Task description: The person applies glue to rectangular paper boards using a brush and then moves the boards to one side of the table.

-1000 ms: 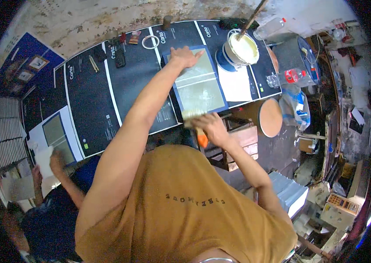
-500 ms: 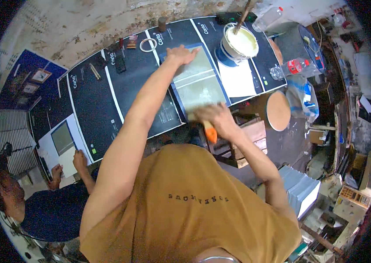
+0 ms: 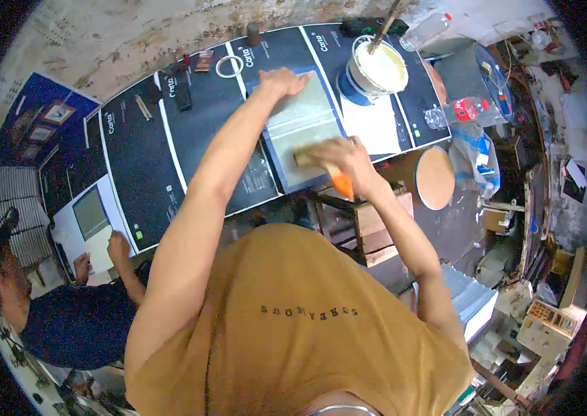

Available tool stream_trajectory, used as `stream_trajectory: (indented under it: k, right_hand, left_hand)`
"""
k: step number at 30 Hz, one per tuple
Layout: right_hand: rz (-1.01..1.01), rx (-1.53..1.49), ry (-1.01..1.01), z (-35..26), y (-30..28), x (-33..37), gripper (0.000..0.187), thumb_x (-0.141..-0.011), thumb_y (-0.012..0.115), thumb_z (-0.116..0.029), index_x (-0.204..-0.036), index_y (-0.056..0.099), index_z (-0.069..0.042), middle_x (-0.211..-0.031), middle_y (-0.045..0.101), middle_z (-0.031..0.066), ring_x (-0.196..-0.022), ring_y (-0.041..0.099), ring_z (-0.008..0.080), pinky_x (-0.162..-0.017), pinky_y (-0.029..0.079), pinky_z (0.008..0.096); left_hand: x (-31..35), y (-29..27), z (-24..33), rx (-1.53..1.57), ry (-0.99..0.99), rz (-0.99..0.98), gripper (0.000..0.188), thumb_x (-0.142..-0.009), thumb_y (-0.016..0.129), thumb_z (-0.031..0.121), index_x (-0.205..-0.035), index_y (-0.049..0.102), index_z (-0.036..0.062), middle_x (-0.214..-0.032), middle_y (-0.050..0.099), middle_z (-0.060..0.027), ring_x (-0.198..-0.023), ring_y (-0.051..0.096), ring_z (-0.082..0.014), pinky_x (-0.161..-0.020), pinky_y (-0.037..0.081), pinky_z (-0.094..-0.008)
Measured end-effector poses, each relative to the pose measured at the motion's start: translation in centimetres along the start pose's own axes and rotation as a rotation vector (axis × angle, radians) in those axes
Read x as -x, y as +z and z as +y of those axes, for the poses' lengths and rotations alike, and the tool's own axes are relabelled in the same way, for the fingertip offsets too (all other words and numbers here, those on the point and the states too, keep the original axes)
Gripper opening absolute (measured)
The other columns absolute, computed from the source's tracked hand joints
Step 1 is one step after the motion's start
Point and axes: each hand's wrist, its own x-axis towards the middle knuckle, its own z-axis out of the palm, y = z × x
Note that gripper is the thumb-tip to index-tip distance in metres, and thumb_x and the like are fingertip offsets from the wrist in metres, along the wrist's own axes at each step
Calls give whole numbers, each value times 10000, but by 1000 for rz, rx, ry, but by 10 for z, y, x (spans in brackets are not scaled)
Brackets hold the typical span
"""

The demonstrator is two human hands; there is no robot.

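Observation:
A grey cover sheet with blue borders [image 3: 300,109] lies on the black table, a pale band across its middle. My left hand [image 3: 282,82] is spread flat at its far left corner, touching it. In my right hand [image 3: 346,157] is a wide brush [image 3: 341,182] with an orange handle tip, its bristle end on the near part of the sheet; motion blurs the hand. Beyond it to the right, a bucket [image 3: 376,69] of cream-coloured paste has a stick standing in it. White paper [image 3: 371,125] lies in front of the bucket.
A white ring [image 3: 229,66] lies toward the table's back edge. Plastic bottles [image 3: 465,109] are at the right, near a round wooden stool top [image 3: 435,177]. At the far left, another person's hands [image 3: 118,248] are at a similar grey sheet [image 3: 91,212].
My right hand and the brush have moved from the sheet's near edge slightly farther up over it. My left hand stays at the far corner. The view has shifted slightly.

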Motion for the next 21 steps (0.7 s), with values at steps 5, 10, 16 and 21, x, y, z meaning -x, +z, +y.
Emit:
stream_trajectory:
  k: [5,10,16,21]
  right_hand:
    - [-33,-2,-111,34,46,-14,295,-891,533,-206,-1116,724,-221,-1061,718,39,-980,643,228,-850,416,402]
    - [-389,72,-101,21,-9,39,233,-836,611,-182,-1034,730,-216,-1002,712,23,-1013,649,211,-921,434,426]
    - [-54,35,-93,45,-8,-20,270,-903,523,-150,-1052,735,-225,-983,709,30,-1010,646,232,-931,433,422]
    - [-401,30,-67,57,-6,43,208,-860,589,-180,-995,739,-232,-930,712,55,-922,672,250,-919,432,427]
  left_hand:
    - [-20,-7,-2,-15,-101,-10,931,-922,202,793,-1445,508,86,-1546,419,-150,-1440,372,-372,-1177,216,-608]
    - [-16,-8,4,-37,-99,-105,831,-956,256,730,-1487,463,126,-1598,345,-115,-1475,314,-354,-1177,184,-635]
    - [-69,13,-42,18,-20,-101,815,-970,295,700,-1394,546,51,-1519,435,-190,-1424,385,-385,-1186,301,-480]
    - [-49,8,4,-44,-113,-152,763,-974,290,674,-1499,448,144,-1590,360,-109,-1482,288,-374,-1178,164,-645]
